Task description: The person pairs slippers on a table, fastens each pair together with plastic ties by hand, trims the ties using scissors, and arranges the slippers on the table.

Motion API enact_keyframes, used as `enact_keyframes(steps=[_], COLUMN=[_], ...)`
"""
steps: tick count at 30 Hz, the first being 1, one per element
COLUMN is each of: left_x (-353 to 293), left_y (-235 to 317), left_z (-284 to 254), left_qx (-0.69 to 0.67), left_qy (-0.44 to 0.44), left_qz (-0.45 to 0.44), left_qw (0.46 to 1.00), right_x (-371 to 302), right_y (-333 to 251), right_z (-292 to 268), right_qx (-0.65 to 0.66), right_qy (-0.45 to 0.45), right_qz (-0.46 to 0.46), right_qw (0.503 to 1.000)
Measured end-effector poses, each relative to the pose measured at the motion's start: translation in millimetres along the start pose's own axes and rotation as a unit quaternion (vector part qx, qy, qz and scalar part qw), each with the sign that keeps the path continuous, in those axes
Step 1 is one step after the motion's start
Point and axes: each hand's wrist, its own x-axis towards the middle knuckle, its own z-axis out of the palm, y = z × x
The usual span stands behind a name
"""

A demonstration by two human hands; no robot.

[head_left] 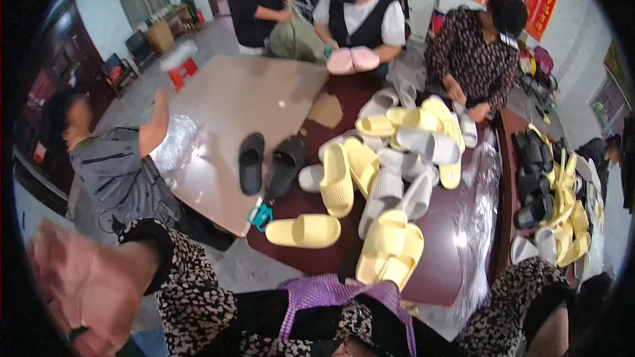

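Note:
My left hand (92, 284) is at the far lower left, away from the table and smeared by motion. Its fingers cannot be made out, nor whether the pinkish blur about it includes something held. Of my right arm, the patterned sleeve and a bit of bare forearm (552, 334) show at the lower right; the hand lies outside the picture. In front of me a yellow slipper (303, 231) rests on the dark red table (278, 251). Teal-handled scissors (260, 215) lie beside it, close to two black slippers (251, 163). Yellow and grey slippers (385, 192) are heaped further right.
Brown cardboard (245, 92) covers the table's left part, with clear plastic (173, 142) on it. Plastic film (486, 192) hangs along the right edge. More slippers (562, 205) pile up at the far right. Several people stand around; one across holds pink slippers (352, 60).

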Motion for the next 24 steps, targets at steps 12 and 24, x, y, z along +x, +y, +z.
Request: enact_keyframes(steps=[12, 24], left_x=[-269.2, -416.7], left_y=[-34.9, 44.3], left_z=[-4.1, 59.3], left_qx=[0.207, -0.196], left_qy=[-0.032, -0.057], left_qz=[-0.642, -0.932], left_qw=[0.738, 0.298], right_x=[-159.6, -375.9], right_y=[-56.4, -122.5], right_z=[-73.4, -172.7], right_qx=[-0.249, -0.376], right_qy=[-0.238, -0.502], right_qz=[0.625, 0.541], right_qw=[0.700, 0.560])
